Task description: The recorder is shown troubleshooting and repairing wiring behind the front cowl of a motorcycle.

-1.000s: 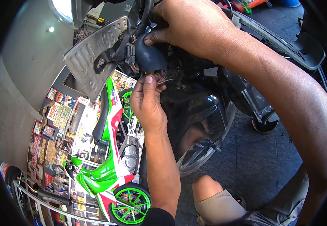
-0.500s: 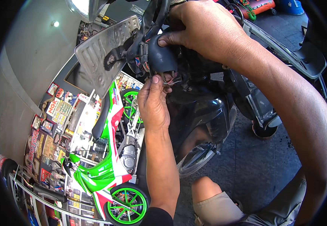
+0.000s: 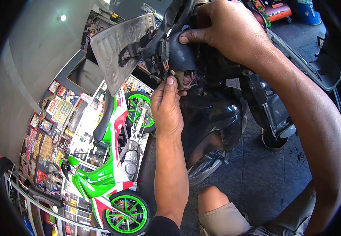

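The black, rounded, smooth-surfaced cover (image 3: 182, 58) is located at the upper centre of the head view, ahead of the person. Its long axis runs nearly vertical in the view, with the lower end slightly to the right. The open end points down the view, toward the person; thin red and pale wires (image 3: 189, 78) emerge there.

The right hand (image 3: 230, 29) reaches the cover from the right. Its thumb presses on the outer face, near the upper end; its fingers are hidden behind, so whether they clamp the cover cannot be told.

The left hand (image 3: 168, 108) is raised from below, thumb uppermost, at the left edge of the opening. Thumb and curled fingers are together beside the wires; anything between them is hidden.

A black, rectangular plastic connector (image 3: 165, 50) stands just left of the cover, its length nearly parallel. Farther left, a grey, embossed metal plate (image 3: 113, 59) is tilted.
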{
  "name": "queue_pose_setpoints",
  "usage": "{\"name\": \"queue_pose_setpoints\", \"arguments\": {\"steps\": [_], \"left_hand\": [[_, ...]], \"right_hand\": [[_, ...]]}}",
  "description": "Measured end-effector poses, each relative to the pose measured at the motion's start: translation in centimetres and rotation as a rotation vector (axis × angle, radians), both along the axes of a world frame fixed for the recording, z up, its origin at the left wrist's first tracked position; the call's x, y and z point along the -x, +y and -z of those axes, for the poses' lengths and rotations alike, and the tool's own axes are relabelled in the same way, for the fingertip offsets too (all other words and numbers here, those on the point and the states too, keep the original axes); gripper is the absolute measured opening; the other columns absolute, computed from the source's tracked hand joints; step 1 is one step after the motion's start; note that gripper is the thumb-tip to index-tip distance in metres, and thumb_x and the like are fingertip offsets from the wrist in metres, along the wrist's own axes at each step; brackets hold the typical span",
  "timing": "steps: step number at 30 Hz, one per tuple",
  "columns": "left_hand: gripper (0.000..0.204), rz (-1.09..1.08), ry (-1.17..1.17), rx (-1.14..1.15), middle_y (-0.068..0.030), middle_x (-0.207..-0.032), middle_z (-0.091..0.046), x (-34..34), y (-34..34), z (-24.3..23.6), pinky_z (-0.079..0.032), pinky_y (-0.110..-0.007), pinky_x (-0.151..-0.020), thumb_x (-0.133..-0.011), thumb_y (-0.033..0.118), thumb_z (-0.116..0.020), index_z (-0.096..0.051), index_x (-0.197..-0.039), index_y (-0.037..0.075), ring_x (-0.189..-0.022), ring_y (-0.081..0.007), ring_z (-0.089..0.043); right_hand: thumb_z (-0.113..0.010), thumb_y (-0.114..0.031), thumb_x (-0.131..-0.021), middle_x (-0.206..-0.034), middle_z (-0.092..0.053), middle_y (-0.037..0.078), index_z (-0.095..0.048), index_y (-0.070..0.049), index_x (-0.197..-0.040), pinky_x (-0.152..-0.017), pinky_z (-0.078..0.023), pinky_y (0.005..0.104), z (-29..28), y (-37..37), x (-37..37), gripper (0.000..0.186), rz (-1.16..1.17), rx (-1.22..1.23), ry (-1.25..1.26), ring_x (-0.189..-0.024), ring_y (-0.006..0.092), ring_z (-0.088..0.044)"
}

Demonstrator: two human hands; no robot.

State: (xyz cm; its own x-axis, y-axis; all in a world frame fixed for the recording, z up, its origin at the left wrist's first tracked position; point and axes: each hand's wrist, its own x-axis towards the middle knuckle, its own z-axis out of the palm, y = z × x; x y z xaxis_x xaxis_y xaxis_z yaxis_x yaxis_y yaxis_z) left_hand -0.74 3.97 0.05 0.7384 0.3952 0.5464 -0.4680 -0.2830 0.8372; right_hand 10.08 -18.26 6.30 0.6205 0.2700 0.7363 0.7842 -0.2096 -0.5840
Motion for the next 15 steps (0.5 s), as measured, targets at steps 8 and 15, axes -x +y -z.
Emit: {"name": "queue_pose_setpoints", "arguments": {"steps": [8,15], "left_hand": [[0.026,0.026,-0.041,-0.217,-0.0093,-0.109,-0.075,-0.1,-0.9,0.4,-0.047,-0.030,-0.088,-0.101,0.022,-0.070,-0.070,-0.117,0.000,-0.100,-0.0131,-0.066],[0.023,-0.084,-0.095,-0.207,-0.0073,-0.104,-0.076,-0.4,-1.3,0.5,-0.052,-0.029,-0.081,-0.103,0.022,-0.068,-0.071,-0.110,0.000,-0.092,-0.0130,-0.069]], "right_hand": [[-0.088,-0.044,-0.079,-0.084,-0.074,0.024,-0.075,0.004,-0.096,-0.080,-0.057,0.0463,-0.5,0.1,-0.9,0.052,-0.050,0.018,0.096,-0.085,0.0390,-0.074],[-0.087,-0.045,-0.080,-0.085,-0.074,0.024,-0.076,0.004,-0.095,-0.080,-0.057,0.0464,-1.0,-0.3,-0.4,0.053,-0.046,0.059,0.165,-0.085,0.0384,-0.074]]}}
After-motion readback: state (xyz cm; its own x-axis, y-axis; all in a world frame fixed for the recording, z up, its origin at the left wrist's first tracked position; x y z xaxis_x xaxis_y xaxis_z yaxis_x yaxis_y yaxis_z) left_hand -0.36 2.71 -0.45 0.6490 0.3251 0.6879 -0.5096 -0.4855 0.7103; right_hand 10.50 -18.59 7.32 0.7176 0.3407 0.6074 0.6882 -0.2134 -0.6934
